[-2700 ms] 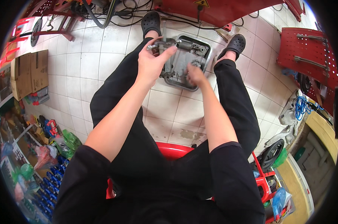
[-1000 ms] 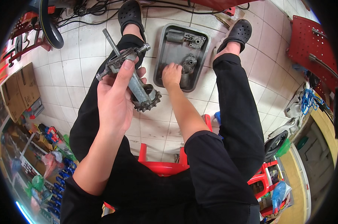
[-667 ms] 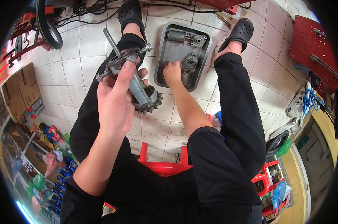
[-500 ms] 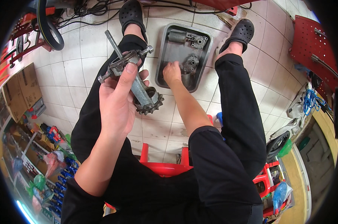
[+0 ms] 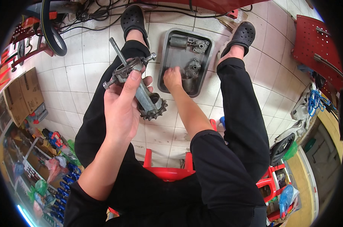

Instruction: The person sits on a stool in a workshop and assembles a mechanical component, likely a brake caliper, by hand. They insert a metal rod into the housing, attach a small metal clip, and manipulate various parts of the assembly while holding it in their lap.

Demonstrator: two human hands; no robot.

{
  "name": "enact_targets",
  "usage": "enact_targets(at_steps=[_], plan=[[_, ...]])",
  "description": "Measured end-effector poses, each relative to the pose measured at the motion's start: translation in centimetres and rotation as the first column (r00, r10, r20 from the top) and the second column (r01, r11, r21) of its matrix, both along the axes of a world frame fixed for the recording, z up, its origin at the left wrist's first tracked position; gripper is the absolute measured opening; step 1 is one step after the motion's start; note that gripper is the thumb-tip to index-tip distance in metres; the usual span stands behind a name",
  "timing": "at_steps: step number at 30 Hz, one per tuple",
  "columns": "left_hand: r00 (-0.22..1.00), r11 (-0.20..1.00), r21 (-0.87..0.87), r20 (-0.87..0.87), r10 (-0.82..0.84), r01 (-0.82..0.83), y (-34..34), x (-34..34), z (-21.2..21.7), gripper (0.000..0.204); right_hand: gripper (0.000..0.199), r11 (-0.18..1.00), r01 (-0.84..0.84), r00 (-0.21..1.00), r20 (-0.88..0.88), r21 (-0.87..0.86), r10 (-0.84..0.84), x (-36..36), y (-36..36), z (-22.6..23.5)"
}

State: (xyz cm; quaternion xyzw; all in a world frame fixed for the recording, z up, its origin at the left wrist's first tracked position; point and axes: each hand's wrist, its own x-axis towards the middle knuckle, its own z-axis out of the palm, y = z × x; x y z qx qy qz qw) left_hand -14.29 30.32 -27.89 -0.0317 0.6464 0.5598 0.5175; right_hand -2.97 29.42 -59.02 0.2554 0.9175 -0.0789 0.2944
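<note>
left hand [image 5: 120,108] raised over the left thigh, fingers wrapped around a metal shaft part [image 5: 135,85] with a toothed sprocket [image 5: 153,109] at its lower end, thumb across the top bracket. right hand [image 5: 172,78] reaches into a grey tray [image 5: 205,68] on the tiled floor between the feet, fingers curled down among metal pieces [image 5: 192,70]; cannot tell if it grips one.

Left hand [image 5: 120,106] raised, grip closed, thumb up; right hand [image 5: 172,77] extended downward, fingers curled.
</note>
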Motion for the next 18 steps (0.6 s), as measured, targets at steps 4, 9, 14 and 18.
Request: enact_targets(at_steps=[4, 9, 14, 18], plan=[[1.000, 1.000, -0.002, 0.008, 0.001, -0.001, 0.0, 0.0, 0.0, 0.038, 0.026, 1.000, -0.006, 0.999, 0.040, 0.023, 0.005, -0.5, -0.2, -0.3], [1.000, 1.000, -0.010, 0.007, -0.009, 0.009, 0.0, -0.1, 0.1, 0.040, 0.024, 1.000, -0.015, 1.000, 0.019, -0.003, 0.015, -0.9, 0.0, -0.1], [0.997, 0.999, 0.018, 0.054, -0.050, 0.049, 0.4, 0.6, 0.2, 0.044, 0.022, 0.992, 0.100, 0.991, -0.084, -0.077, -0.107, -0.2, 1.9, 2.0], [0.981, 0.994, 0.058, 0.167, -0.098, 0.090, 0.5, 1.9, 0.6, 0.042, 0.027, 0.964, 0.219, 0.940, -0.234, -0.150, -0.250, 1.5, 5.1, 7.5]])
